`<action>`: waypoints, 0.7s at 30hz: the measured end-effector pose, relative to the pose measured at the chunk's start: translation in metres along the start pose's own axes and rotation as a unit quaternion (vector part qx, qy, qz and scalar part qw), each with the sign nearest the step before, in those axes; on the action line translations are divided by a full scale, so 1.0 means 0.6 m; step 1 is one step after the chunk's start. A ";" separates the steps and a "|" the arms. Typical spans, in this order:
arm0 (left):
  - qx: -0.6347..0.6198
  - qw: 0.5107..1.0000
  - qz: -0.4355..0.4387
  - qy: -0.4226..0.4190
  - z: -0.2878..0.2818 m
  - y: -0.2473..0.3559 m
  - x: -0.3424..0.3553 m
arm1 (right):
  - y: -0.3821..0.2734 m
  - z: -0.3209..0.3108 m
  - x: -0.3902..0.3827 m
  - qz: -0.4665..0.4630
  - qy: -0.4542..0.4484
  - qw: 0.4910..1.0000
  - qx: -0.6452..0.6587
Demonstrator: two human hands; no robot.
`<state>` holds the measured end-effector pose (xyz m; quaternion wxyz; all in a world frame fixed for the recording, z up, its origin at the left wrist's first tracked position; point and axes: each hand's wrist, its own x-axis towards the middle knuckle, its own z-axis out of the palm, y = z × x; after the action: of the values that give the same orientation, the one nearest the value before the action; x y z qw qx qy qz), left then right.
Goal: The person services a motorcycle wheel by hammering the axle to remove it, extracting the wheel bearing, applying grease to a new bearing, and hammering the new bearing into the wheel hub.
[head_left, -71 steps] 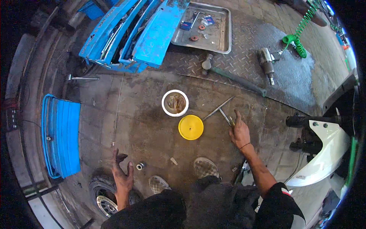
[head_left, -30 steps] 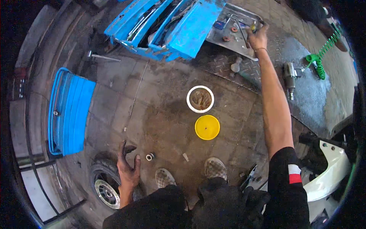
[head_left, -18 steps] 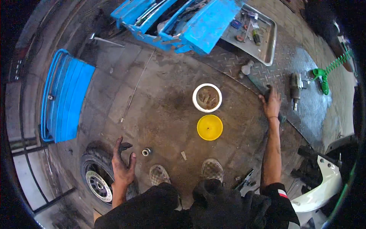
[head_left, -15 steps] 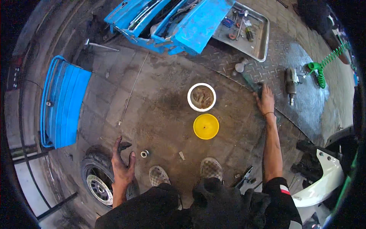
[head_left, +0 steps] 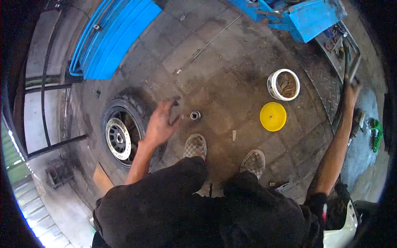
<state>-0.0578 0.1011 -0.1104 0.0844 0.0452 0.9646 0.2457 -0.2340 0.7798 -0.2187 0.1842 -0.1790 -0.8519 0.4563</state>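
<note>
My left hand (head_left: 159, 126) hovers beside the wheel with its fingers spread and nothing in them; motion blurs it a little. Just right of its fingertips a short metal socket (head_left: 195, 115) with a square hole stands on the floor. Far out to the right, my right hand (head_left: 351, 93) is closed around a long dark-handled tool (head_left: 347, 64). Its shaft points away toward the metal tray, and blur hides its exact kind. A white bucket (head_left: 270, 84) with brownish contents stands between my hands, and a yellow round lid (head_left: 273, 117) lies just below it.
The motorcycle wheel (head_left: 124, 132) with its brake disc lies at left. Blue ribbed metal (head_left: 118, 41) is at the upper left, and a blue toolbox (head_left: 316, 18) and metal tray (head_left: 354, 66) at the upper right. A green coiled hose (head_left: 376, 134) lies far right.
The view has swung left, so the bucket, lid and toolbox now appear farther right. My left hand has moved nearer the socket. In my right hand, the long tool now points away from me.
</note>
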 end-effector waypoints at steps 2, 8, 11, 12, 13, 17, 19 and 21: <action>0.060 0.992 -0.010 -0.111 0.047 0.013 -0.002 | 0.005 -0.001 0.105 0.060 -0.016 0.998 0.020; 0.091 0.991 -0.037 -0.092 0.177 -0.008 -0.024 | -0.057 0.064 0.041 -0.120 0.046 0.988 -0.080; 0.139 0.990 -0.006 -0.013 0.204 -0.051 -0.042 | -0.193 0.104 -0.166 -0.160 0.088 0.982 -0.047; 0.054 0.998 -0.001 -0.035 0.201 -0.057 -0.032 | -0.175 0.102 -0.218 -0.132 0.074 0.988 -0.034; -0.030 0.998 -0.002 -0.059 0.197 -0.065 -0.024 | -0.217 0.135 -0.285 -0.118 0.028 0.988 0.091; -0.176 0.980 -0.072 -0.055 0.158 -0.004 0.014 | -0.304 0.209 -0.486 -0.177 -0.203 0.963 0.019; -0.218 0.973 -0.047 -0.062 0.119 0.098 0.034 | -0.303 0.268 -0.550 -0.106 -0.321 0.935 0.109; -0.383 0.919 -0.037 -0.091 0.101 0.138 0.040 | -0.327 0.295 -0.560 -0.054 -0.359 0.912 0.192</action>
<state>-0.0667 0.2048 -0.1266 0.1912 -0.0038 0.7861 0.5878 -0.0533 0.3932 -0.1951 -0.0794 0.0818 -0.7647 0.6342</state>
